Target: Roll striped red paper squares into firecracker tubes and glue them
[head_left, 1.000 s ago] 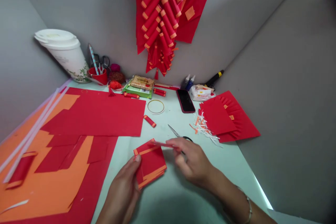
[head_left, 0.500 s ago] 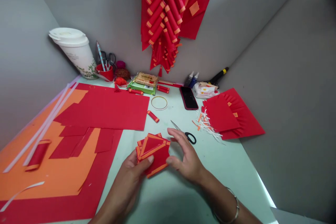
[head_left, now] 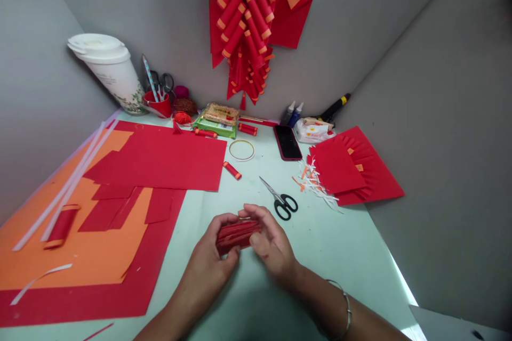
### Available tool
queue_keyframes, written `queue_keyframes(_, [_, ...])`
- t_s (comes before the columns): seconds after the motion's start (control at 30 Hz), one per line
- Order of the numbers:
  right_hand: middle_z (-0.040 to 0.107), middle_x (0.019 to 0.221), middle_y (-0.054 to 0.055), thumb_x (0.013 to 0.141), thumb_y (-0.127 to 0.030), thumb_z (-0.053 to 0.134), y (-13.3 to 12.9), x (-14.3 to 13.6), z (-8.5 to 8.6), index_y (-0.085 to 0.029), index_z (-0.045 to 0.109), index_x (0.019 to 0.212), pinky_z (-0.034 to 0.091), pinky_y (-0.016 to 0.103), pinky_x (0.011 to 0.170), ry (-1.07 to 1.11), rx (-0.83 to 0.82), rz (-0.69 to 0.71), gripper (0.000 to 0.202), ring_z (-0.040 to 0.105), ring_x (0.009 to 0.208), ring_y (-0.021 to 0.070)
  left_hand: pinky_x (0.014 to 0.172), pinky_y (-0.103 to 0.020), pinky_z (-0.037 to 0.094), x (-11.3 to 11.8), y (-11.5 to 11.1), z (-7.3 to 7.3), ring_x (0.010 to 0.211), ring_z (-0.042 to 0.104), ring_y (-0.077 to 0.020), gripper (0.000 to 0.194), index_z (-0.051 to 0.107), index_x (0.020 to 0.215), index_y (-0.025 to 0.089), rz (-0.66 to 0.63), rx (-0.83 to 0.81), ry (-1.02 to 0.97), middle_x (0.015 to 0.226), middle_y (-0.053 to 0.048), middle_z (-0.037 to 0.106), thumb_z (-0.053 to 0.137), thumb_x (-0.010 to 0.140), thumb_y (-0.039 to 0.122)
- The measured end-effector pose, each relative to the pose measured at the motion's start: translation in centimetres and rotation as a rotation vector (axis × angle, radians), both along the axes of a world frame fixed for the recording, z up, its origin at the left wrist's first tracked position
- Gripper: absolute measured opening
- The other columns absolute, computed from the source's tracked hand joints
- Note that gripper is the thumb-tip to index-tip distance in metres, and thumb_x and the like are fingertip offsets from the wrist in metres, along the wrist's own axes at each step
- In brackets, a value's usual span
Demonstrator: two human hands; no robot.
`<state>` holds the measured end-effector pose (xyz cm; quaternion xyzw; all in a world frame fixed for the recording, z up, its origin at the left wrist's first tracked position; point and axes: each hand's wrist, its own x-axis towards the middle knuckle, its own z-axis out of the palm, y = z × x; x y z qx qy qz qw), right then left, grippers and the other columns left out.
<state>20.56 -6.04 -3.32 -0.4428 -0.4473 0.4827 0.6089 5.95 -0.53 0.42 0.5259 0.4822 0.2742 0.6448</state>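
Note:
Between my two hands stands a stack of red paper pieces [head_left: 237, 235], turned edge-up so that its thin layered edges face me. My left hand [head_left: 214, 256] wraps round the left side, thumb at the front and fingers behind. At the right end my right hand [head_left: 276, 248] closes on the stack with thumb and fingers. The lower part of the stack is partly hidden by my fingers. Just beyond my right hand, black-handled scissors [head_left: 284, 205] lie on the pale green table [head_left: 320, 256]. A small red paper roll with orange ends [head_left: 232, 170] lies farther back.
Red sheets [head_left: 172, 162] and orange paper [head_left: 116, 261] cover the left side. A phone [head_left: 288, 143], a bangle [head_left: 241, 149], a white cup [head_left: 112, 72] and paper scraps [head_left: 318, 186] lie or stand farther off. Red firecracker decorations [head_left: 248, 16] hang on the wall [head_left: 160, 10].
The stack was fanned flat with orange borders showing; now it is upright and squared between both hands. My right hand has moved left onto it, uncovering the scissors' handles.

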Motion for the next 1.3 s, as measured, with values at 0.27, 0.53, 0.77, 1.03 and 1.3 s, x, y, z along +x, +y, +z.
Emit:
queue_keyframes(0.27, [0.066,0.107,0.006,0.099,-0.039,0.055,-0.4,-1.3,0.2,-0.025,0.062,0.119,0.055,0.036,0.091,-0.007,-0.056,-0.042,0.026,0.066,0.1,0.021,0.1,-0.04,0.049,-0.1,-1.3,-0.6,0.116,0.066,-0.0285,0.077,0.05,0.139,0.022,0.039,-0.012,-0.022,0.131,-0.012,0.065,0.056,0.064,0.005])
queue_keyframes(0.53, [0.066,0.108,0.004,0.096,-0.022,0.053,-1.0,-2.1,0.5,-0.028,0.06,0.126,0.054,0.037,0.092,-0.243,-0.001,-0.069,0.031,0.064,0.1,0.0206,0.102,-0.038,0.047,0.1,-2.2,-0.3,0.126,0.06,-0.0284,0.075,0.043,0.146,0.021,0.058,-0.003,-0.049,0.14,-0.013,0.058,0.055,0.072,0.009])
queue_keyframes(0.77, [0.066,0.109,0.004,0.093,-0.024,0.058,-0.9,-2.5,0.7,-0.027,0.061,0.122,0.053,0.036,0.094,-0.126,-0.017,-0.059,0.029,0.064,0.102,0.0205,0.104,-0.04,0.046,-0.3,-1.7,-0.4,0.121,0.062,-0.0276,0.072,0.04,0.147,0.02,-0.004,0.098,-0.012,0.138,-0.013,0.059,0.053,0.077,0.009])
queue_keyframes(1.03, [0.069,0.111,0.007,0.101,-0.041,0.051,-0.2,-1.8,-0.1,-0.023,0.062,0.116,0.051,0.038,0.097,-0.005,-0.144,-0.049,0.026,0.065,0.105,0.0222,0.105,-0.043,0.043,0.0,-1.5,-1.1,0.123,0.059,-0.0292,0.074,0.043,0.145,0.018,0.04,0.049,0.006,0.138,-0.014,0.058,0.048,0.071,0.009])
queue_keyframes(1.3, [0.065,0.095,0.003,0.102,-0.039,0.049,-0.5,-2.2,-0.2,-0.022,0.059,0.097,0.05,0.032,0.084,-0.065,-0.135,-0.103,0.02,0.063,0.089,0.0189,0.117,-0.046,0.031,0.3,-1.7,-1.1,0.136,0.048,-0.0273,0.063,0.047,0.135,0.021,-0.011,0.078,0.008,0.141,-0.011,0.056,0.047,0.072,0.013])
